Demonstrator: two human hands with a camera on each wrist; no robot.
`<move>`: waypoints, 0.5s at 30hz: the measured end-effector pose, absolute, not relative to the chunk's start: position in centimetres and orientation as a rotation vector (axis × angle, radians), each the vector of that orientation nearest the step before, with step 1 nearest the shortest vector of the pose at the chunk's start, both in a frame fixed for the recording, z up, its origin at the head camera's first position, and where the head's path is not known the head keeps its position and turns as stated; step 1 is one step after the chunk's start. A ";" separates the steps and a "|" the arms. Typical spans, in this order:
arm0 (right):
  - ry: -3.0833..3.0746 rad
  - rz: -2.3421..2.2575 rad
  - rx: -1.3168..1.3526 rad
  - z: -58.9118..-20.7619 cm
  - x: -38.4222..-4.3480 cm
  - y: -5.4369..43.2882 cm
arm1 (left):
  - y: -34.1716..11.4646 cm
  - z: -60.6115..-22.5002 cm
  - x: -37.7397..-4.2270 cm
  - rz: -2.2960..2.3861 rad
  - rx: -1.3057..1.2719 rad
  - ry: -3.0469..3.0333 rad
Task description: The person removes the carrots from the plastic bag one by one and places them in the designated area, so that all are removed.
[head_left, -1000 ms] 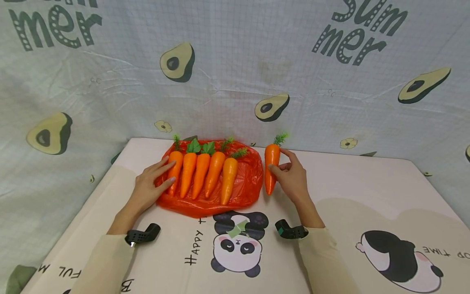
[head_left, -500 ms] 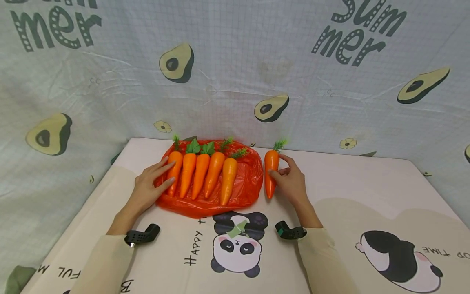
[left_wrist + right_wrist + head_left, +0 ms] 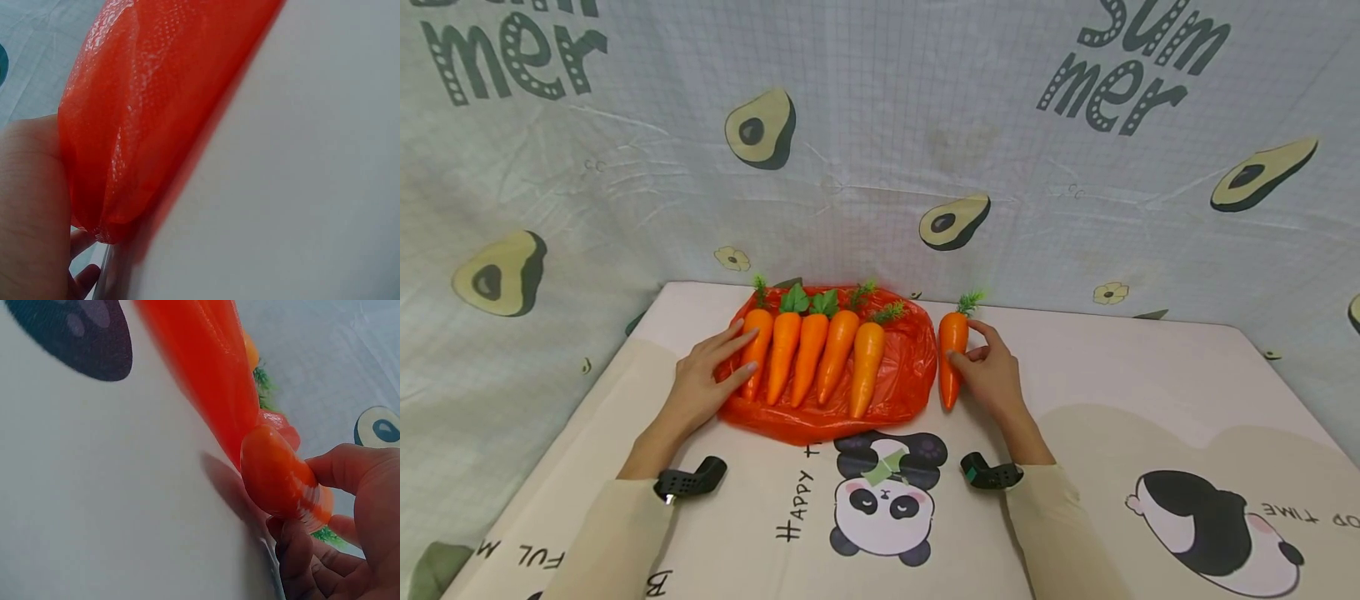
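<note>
An orange carrot [image 3: 952,350] with a green feathery top is pinched between the thumb and fingers of my right hand [image 3: 996,371]. It points tip-down toward me, just right of the red plastic bag [image 3: 902,383]. In the right wrist view, the carrot's tip [image 3: 269,462] is close over the table, beside the bag's edge. Several more carrots [image 3: 811,358] lie side by side on the bag, green tops away from me. My left hand [image 3: 700,379] rests on the bag's left edge, fingers extended over the leftmost carrot [image 3: 758,333]. The left wrist view shows the bag's bulging side [image 3: 137,125].
The white table [image 3: 1112,375] carries printed pandas [image 3: 883,508]. Behind it hangs a pale cloth [image 3: 850,150] printed with avocados. A black wrist device [image 3: 692,478] sits on my left wrist and another device [image 3: 992,473] on my right.
My right hand has lowered the carrot slightly toward me, beside the bag. The left hand, the bag and the other carrots have stayed in place.
</note>
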State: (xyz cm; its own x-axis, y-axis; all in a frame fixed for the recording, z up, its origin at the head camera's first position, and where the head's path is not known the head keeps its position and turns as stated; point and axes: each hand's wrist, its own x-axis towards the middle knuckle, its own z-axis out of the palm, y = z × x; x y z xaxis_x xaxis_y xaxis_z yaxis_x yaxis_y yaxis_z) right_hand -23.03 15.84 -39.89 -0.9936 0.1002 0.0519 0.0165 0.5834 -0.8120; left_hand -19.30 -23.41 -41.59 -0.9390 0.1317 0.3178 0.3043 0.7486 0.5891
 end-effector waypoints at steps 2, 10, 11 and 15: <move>-2.718 1.385 -0.097 -40.0 -23.0 15.8 | -23.4 -41.6 -19.3 -0.971 -0.342 -2.691; -2.731 1.388 -0.101 -40.2 -23.0 15.8 | -23.4 -41.6 -19.3 -0.976 -0.345 -2.686; -2.736 1.383 -0.098 -40.2 -23.0 15.8 | -23.4 -41.6 -19.3 -0.975 -0.346 -2.686; -2.751 1.366 -0.083 -40.3 -23.0 15.8 | -23.5 -41.7 -19.3 -0.974 -0.344 -2.688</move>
State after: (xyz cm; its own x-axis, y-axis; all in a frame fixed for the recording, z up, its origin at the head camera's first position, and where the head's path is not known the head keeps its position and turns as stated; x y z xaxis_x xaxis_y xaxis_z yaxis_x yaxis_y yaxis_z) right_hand -23.03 15.83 -40.34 -0.9962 0.0789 0.0374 0.0179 0.6037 -0.7970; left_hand -19.32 -23.47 -41.70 -0.9379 0.1316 0.3211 0.3067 0.7472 0.5896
